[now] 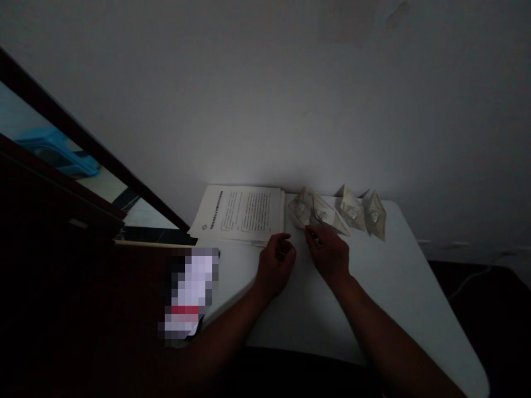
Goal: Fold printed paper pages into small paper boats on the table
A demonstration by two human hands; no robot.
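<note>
Several folded paper boats made from printed sheets stand along the back of the white table [290, 309]. My right hand [329, 251] is at the near edge of the left pair, with thumb and forefinger pinched at a paper boat [326, 213]. Another paper boat [301, 209] stands close beside it on the left. Further right are a third boat [352, 210] and a boat [375, 214] at the end of the row. My left hand [276, 260] rests just in front of the paper stack, fingers loosely curled and apart, holding nothing.
A stack of printed sheets [244, 213] lies against the wall, left of the boats. At the table's left edge is a phone-like device [193, 293] with a blurred-out screen. A dark-framed opening on the left shows a blue plastic object [58, 149].
</note>
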